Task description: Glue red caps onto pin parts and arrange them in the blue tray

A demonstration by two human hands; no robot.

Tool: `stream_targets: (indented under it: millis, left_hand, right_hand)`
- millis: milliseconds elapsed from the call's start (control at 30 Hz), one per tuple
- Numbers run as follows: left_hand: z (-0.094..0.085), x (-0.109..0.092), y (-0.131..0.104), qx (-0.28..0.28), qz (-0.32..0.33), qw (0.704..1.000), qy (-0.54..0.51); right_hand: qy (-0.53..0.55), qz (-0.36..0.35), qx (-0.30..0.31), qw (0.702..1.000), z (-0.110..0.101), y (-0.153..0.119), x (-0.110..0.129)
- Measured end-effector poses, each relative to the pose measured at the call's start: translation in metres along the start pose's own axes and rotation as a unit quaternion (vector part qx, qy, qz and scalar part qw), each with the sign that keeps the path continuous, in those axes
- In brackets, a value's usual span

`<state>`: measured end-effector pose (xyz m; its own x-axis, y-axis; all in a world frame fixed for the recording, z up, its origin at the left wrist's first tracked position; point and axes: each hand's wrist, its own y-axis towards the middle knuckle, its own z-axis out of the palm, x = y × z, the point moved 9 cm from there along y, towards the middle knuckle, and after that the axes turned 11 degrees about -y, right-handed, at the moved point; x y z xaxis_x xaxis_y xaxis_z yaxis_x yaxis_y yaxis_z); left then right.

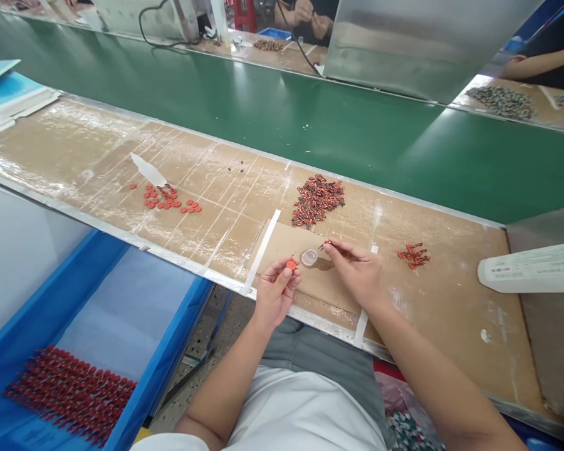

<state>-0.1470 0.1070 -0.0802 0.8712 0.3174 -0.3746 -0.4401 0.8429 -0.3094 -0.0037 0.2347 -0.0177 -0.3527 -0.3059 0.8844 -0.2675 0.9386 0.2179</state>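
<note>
Between the thumb and fingers of my left hand (278,287) is a round red disc (291,265), held above the front of the cardboard-covered table. My right hand (357,270) pinches a small dark and red piece (326,244), apart from the disc. Just between the two hands, a small round clear dish (309,257) rests on a cardboard sheet (282,241). Behind them lies a heap of small red and black pieces (318,199). Loose red discs (162,199) are spread out to the left, and a few red assembled pieces (413,255) lie to the right.
A blue bin (169,332) at lower left contains rows of red pieces (70,394). A green conveyor belt (263,100) runs behind the table. A white bottle (531,268) lies at the right. Another person's hands (313,19) work across the belt.
</note>
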Motion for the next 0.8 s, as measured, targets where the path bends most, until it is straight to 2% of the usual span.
stream_targets:
  millis: [133,367,600,800]
  left_hand:
    - [0.000,-0.001,0.000,0.004,0.002,1.000,-0.003]
    - [-0.001,0.000,0.000,0.009,0.002,1.000,-0.009]
    - [-0.005,0.001,0.001,-0.005,0.001,1.000,-0.005]
    - [-0.001,0.000,0.000,0.011,0.001,1.000,-0.007]
  right_hand:
    - [-0.073,-0.113,-0.020,0.991,0.003,-0.004,0.015]
    - [-0.098,-0.173,-0.004,0.980,0.012,-0.002,0.014]
    - [-0.115,-0.165,0.021,0.979,0.018,-0.001,0.004]
    - [-0.105,-0.189,0.027,0.976,0.018,-0.002,0.012]
